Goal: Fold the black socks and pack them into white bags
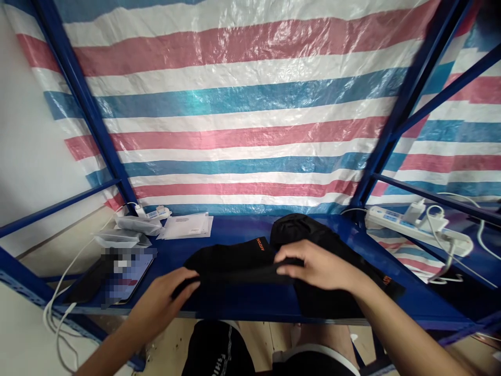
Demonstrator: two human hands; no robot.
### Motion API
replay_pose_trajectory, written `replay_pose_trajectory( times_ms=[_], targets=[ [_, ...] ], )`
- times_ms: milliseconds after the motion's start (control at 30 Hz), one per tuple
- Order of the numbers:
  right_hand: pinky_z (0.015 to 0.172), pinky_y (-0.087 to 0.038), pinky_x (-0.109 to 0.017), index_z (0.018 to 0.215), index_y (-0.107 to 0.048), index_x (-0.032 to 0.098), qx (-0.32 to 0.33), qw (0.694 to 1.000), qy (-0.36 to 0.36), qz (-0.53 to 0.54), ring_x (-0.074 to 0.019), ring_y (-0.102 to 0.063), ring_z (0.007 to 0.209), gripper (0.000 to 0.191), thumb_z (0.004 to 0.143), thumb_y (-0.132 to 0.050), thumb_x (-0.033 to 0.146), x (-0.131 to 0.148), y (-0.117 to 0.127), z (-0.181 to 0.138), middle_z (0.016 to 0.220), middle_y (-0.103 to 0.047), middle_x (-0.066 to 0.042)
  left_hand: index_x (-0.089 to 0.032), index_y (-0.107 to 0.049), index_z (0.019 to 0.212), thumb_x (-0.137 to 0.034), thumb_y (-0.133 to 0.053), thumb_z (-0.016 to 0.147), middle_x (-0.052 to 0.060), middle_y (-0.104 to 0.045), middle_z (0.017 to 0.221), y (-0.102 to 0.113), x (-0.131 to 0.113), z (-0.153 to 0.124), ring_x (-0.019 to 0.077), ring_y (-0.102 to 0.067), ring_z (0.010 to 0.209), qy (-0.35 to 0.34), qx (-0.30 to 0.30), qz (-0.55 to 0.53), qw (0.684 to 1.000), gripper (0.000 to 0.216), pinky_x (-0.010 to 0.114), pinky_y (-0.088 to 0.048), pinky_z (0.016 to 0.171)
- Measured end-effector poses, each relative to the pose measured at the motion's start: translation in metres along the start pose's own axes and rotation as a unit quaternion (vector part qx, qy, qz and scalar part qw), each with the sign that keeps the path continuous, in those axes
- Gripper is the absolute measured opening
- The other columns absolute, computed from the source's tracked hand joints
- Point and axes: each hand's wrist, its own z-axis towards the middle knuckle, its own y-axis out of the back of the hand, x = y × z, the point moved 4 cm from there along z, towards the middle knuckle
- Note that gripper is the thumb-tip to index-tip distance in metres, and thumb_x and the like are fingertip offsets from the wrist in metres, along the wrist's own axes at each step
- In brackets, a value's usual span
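A black fabric piece [230,261] with small orange lettering is stretched between my two hands above the blue shelf [235,305]. My left hand [166,292] pinches its left end between thumb and fingers. At the right end, my right hand [313,263] grips the near edge the same way. A second black fabric item [332,237], also with orange lettering, lies on the shelf to the right, partly beneath my right hand and wrist.
White paper sheets [188,226] and clear plastic bags [125,238] lie at the back left. A phone [135,279] rests near the left edge, beside cables. A power strip [418,227] with plugs sits at right. Blue metal posts [94,125] frame a striped tarp [250,104].
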Motion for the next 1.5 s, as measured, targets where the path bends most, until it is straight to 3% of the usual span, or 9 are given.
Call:
replay_pose_trajectory(
  times_ms=[133,333,700,833,967,1100,1233,1400,1500],
  targets=[
    [0.074,-0.050,-0.029,0.106,-0.076,0.021,-0.050,0.998,-0.037,-0.011,-0.0206,-0.071,0.083,0.024,0.101,-0.068,0.043,-0.057,0.023,0.065,0.096,-0.078,-0.004,-0.028,-0.076,0.125,-0.056,-0.051,0.106,0.006,-0.078,0.130,0.007,0.027,0.067,0.0291,-0.073,0.120,0.041,0.029,0.031,0.998,0.042,0.037,-0.055,0.104],
    [0.087,-0.052,-0.032,0.104,-0.077,0.019,0.010,0.953,-0.174,-0.248,-0.0274,-0.071,0.104,0.012,0.095,-0.074,0.024,-0.124,-0.025,0.112,0.113,-0.075,-0.012,-0.027,-0.080,0.105,-0.039,-0.054,0.100,0.009,-0.080,0.113,-0.036,0.055,0.124,0.0324,-0.071,0.109,0.067,0.129,0.061,0.987,0.029,0.040,-0.052,0.095],
    [0.085,-0.057,-0.037,0.127,-0.063,0.016,-0.113,0.898,-0.224,-0.362,-0.0322,-0.068,0.116,0.023,0.106,-0.056,0.021,-0.108,-0.045,0.124,0.129,-0.067,-0.022,-0.024,-0.066,0.102,-0.029,-0.061,0.088,0.005,-0.077,0.106,-0.050,0.071,0.117,0.0252,-0.072,0.096,0.118,0.122,-0.060,0.984,0.015,0.033,-0.051,0.082],
    [0.088,-0.056,-0.040,0.123,-0.065,0.014,-0.116,0.909,-0.230,-0.327,-0.0308,-0.071,0.104,0.032,0.111,-0.050,0.040,-0.098,-0.064,0.123,0.120,-0.070,-0.019,-0.024,-0.062,0.098,-0.029,-0.065,0.085,0.002,-0.077,0.095,-0.051,0.061,0.094,0.0214,-0.071,0.081,0.166,0.119,-0.086,0.975,0.014,0.029,-0.049,0.070],
    [0.103,-0.052,-0.049,0.122,-0.070,0.012,-0.086,0.939,-0.137,-0.305,-0.0366,-0.062,0.120,0.058,0.108,-0.048,0.063,-0.088,-0.091,0.118,0.125,-0.068,-0.020,-0.026,-0.064,0.111,-0.032,-0.056,0.099,0.001,-0.077,0.096,-0.047,0.024,0.057,0.0203,-0.073,0.085,0.071,0.149,-0.114,0.980,0.015,0.030,-0.055,0.075],
    [0.111,-0.048,-0.052,0.133,-0.071,0.012,-0.063,0.963,-0.043,-0.258,-0.0350,-0.058,0.127,0.060,0.109,-0.048,0.062,-0.087,-0.101,0.118,0.133,-0.067,-0.020,-0.030,-0.056,0.148,-0.023,-0.042,0.108,0.008,-0.068,0.145,-0.043,-0.005,0.000,0.0235,-0.064,0.136,-0.106,0.024,-0.018,0.994,0.042,0.041,-0.053,0.115],
    [0.121,-0.043,-0.049,0.146,-0.066,0.013,-0.036,0.984,0.050,-0.167,-0.0332,-0.055,0.140,0.061,0.109,-0.052,0.060,-0.084,-0.106,0.118,0.148,-0.065,-0.019,-0.026,-0.039,0.165,-0.031,-0.065,0.100,0.012,-0.060,0.158,-0.064,-0.025,-0.052,0.0312,-0.049,0.154,-0.307,0.001,0.080,0.948,0.071,0.053,-0.044,0.127],
    [0.127,-0.038,-0.048,0.153,-0.062,0.016,-0.007,0.995,0.070,-0.074,-0.0331,-0.048,0.152,0.070,0.102,-0.064,0.063,-0.074,-0.117,0.117,0.162,-0.056,-0.018,-0.028,-0.045,0.162,0.001,-0.060,0.088,0.007,-0.067,0.151,-0.078,-0.037,-0.046,0.0274,-0.057,0.147,-0.319,-0.005,0.137,0.938,0.081,0.053,-0.043,0.128],
    [0.127,-0.038,-0.048,0.149,-0.065,0.020,0.002,0.996,0.088,-0.015,-0.0324,-0.049,0.153,0.066,0.099,-0.070,0.062,-0.069,-0.123,0.118,0.159,-0.060,-0.015,-0.031,-0.054,0.154,-0.004,-0.051,0.091,0.004,-0.075,0.137,-0.070,-0.051,-0.019,0.0222,-0.071,0.129,-0.326,0.039,0.041,0.944,0.068,0.042,-0.053,0.120]
  ],
)
